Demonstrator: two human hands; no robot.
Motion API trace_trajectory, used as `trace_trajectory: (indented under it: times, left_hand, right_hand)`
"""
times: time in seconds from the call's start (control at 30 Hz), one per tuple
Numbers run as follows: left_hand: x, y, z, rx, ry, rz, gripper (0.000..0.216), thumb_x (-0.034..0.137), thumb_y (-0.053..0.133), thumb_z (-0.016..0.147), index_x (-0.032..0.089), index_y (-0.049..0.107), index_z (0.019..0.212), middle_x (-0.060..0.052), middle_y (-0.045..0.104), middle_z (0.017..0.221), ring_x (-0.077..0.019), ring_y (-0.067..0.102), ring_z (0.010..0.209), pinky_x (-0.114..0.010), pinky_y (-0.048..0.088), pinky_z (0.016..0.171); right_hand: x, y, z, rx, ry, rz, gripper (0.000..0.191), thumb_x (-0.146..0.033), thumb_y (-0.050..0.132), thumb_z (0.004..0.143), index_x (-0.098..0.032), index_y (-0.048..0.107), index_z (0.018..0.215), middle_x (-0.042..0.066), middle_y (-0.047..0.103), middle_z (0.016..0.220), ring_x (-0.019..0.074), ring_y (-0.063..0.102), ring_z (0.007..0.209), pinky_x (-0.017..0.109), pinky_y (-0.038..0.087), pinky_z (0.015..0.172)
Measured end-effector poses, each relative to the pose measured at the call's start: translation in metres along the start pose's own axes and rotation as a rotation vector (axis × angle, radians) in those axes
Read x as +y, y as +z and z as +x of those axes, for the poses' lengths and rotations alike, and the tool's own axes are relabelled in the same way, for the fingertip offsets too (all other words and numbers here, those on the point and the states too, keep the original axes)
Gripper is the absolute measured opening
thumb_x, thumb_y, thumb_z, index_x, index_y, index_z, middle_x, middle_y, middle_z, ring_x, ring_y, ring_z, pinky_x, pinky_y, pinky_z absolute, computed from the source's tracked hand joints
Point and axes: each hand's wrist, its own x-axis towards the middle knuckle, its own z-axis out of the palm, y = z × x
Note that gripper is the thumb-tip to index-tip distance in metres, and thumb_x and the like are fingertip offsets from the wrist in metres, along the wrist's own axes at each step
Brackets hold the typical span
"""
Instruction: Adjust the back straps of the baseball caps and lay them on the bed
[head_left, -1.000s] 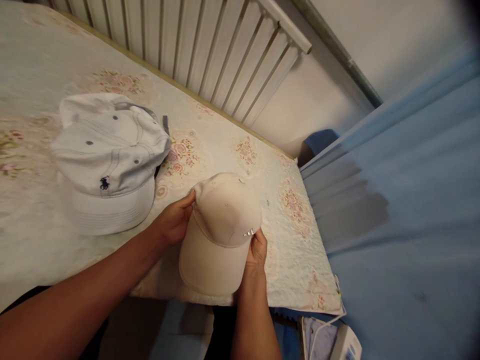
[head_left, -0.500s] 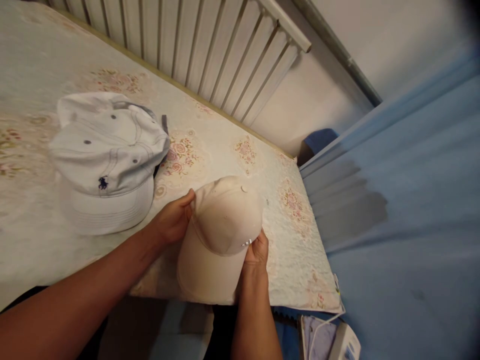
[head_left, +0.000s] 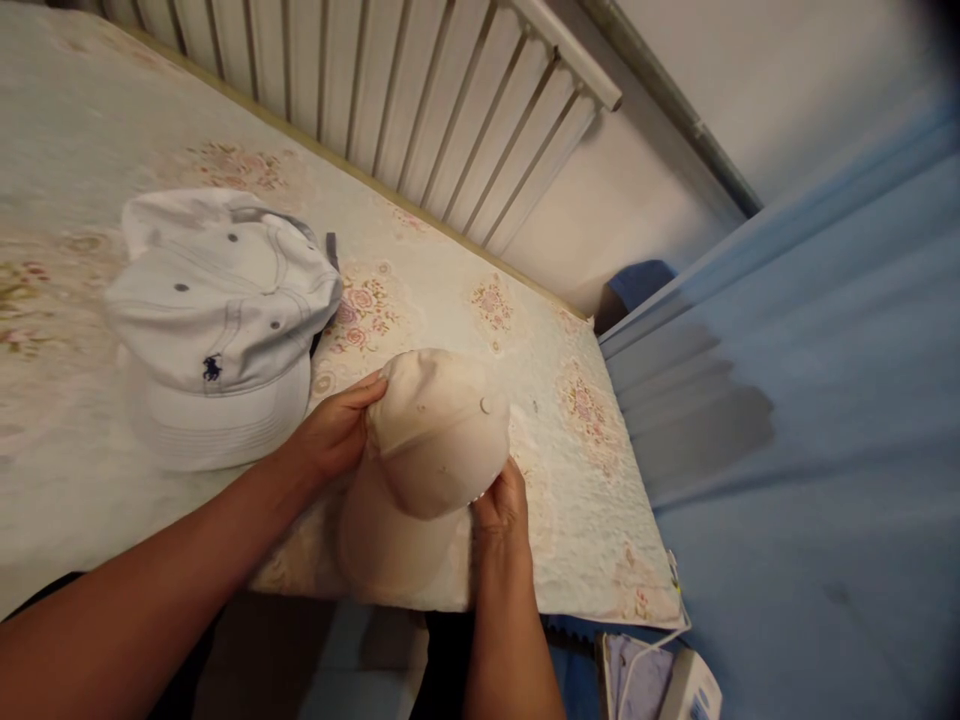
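Observation:
A cream baseball cap (head_left: 442, 440) is held between my two hands over the front edge of the bed, its brim pointing toward me and its crown tilted away. My left hand (head_left: 341, 425) grips the left side of the crown, thumb on the outside. On the other side, my right hand (head_left: 504, 500) is closed on the lower right edge near the brim, with some fingers hidden by the cap. To the left lies a white baseball cap (head_left: 225, 330) with a dark horse-and-rider emblem, apart from both hands.
The caps are above a floral bed cover (head_left: 420, 270). A pale radiator (head_left: 375, 100) runs along the far side. At the right hangs a blue curtain (head_left: 810, 450). By the bed's near right corner are a white device (head_left: 691, 685) and a cable (head_left: 645, 645).
The cream cap has tipped and shifted slightly left in my hands, showing more of the crown's top. Its metal side ornament is now mostly out of sight. Both hands keep their hold.

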Motion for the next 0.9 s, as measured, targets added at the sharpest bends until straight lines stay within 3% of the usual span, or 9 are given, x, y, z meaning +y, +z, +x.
trace_trajectory:
  times: [0.17,0.3,0.4,0.47,0.53,0.67,0.8,0.9]
  left_hand:
    - [0.010,-0.001,0.001,0.030,0.062,-0.012,0.039,0.006,0.049,0.089,0.018,0.063,0.124,-0.007,0.075,0.103,-0.0227,0.069,0.097,-0.033,0.055,0.088]
    - [0.023,0.003,-0.002,0.083,0.089,-0.059,0.040,0.008,0.042,0.095,0.018,0.058,0.130,-0.002,0.076,0.100,-0.0214,0.069,0.097,-0.033,0.053,0.091]
    - [0.029,0.003,-0.002,0.129,0.118,-0.105,0.038,0.010,0.039,0.098,0.015,0.055,0.132,-0.002,0.076,0.098,-0.0191,0.069,0.095,-0.031,0.052,0.091]
    - [0.031,0.002,0.000,0.146,0.138,-0.122,0.037,0.012,0.037,0.099,0.014,0.055,0.132,-0.003,0.076,0.098,-0.0177,0.069,0.093,-0.030,0.051,0.092]
    - [0.033,0.001,0.003,0.134,0.155,-0.133,0.037,0.014,0.036,0.100,0.014,0.055,0.132,-0.003,0.076,0.098,-0.0171,0.069,0.092,-0.030,0.051,0.093]
    - [0.033,0.002,0.006,0.090,0.121,-0.158,0.039,0.017,0.032,0.101,0.014,0.055,0.132,-0.003,0.076,0.099,-0.0181,0.069,0.093,-0.030,0.052,0.091]
    - [0.029,0.004,0.004,0.028,-0.008,-0.198,0.040,0.021,0.030,0.102,0.015,0.055,0.132,-0.001,0.076,0.096,-0.0186,0.069,0.095,-0.030,0.051,0.091]
    - [0.024,0.002,0.004,-0.040,-0.146,-0.179,0.039,0.027,0.034,0.102,0.015,0.056,0.132,0.001,0.076,0.091,-0.0203,0.069,0.097,-0.030,0.050,0.093]
  right_hand:
    - [0.001,0.007,-0.004,-0.067,0.006,-0.052,0.010,-0.024,0.072,0.076,-0.016,0.067,0.080,0.000,0.072,0.079,0.0110,0.061,0.066,0.021,0.050,0.062]
    - [0.003,0.009,-0.009,-0.139,0.102,-0.024,0.022,-0.034,0.076,0.075,-0.016,0.063,0.078,-0.003,0.066,0.064,0.0085,0.057,0.050,0.019,0.048,0.050]
    - [0.007,0.004,-0.012,-0.200,0.183,-0.024,0.028,-0.036,0.077,0.074,-0.014,0.065,0.087,0.002,0.071,0.071,0.0108,0.062,0.052,0.020,0.049,0.048]
    - [0.010,0.001,-0.016,-0.187,0.209,0.018,0.027,-0.030,0.076,0.075,-0.013,0.067,0.093,0.005,0.074,0.077,0.0123,0.066,0.057,0.021,0.053,0.053]
    - [0.011,0.000,-0.022,-0.097,0.181,0.122,0.020,-0.023,0.074,0.075,-0.013,0.069,0.092,0.005,0.076,0.082,0.0130,0.069,0.068,0.024,0.056,0.068]
    - [0.010,0.015,-0.051,0.072,0.105,0.296,0.018,-0.023,0.069,0.077,-0.019,0.071,0.094,0.002,0.077,0.096,0.0172,0.070,0.095,0.034,0.049,0.100]
    - [0.016,0.040,-0.092,0.048,0.129,0.358,0.033,-0.041,0.069,0.074,-0.019,0.070,0.099,0.007,0.076,0.103,0.0255,0.067,0.108,0.048,0.041,0.108]
    - [0.020,0.052,-0.112,0.047,0.110,0.358,0.034,-0.035,0.069,0.072,-0.021,0.069,0.103,0.006,0.075,0.106,0.0260,0.067,0.107,0.052,0.040,0.109]
